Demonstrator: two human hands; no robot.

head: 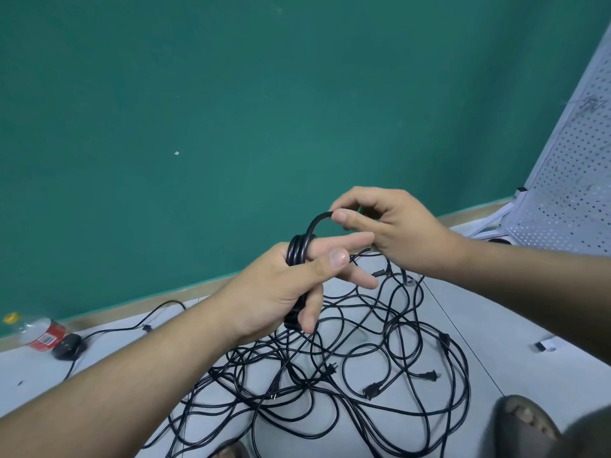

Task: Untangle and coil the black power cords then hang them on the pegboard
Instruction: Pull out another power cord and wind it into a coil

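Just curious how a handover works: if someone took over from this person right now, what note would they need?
Left hand: holds a small coil of a few loops wound round it.
Right hand: pinches the cord that runs into that coil.
Tangle: many black cords lie knotted on the floor below the hands.
Pegboard: leans at right; no cord hangs on the part in view.
Done: one coil begun.
Left: finish it, untangle and coil the others, hang all.
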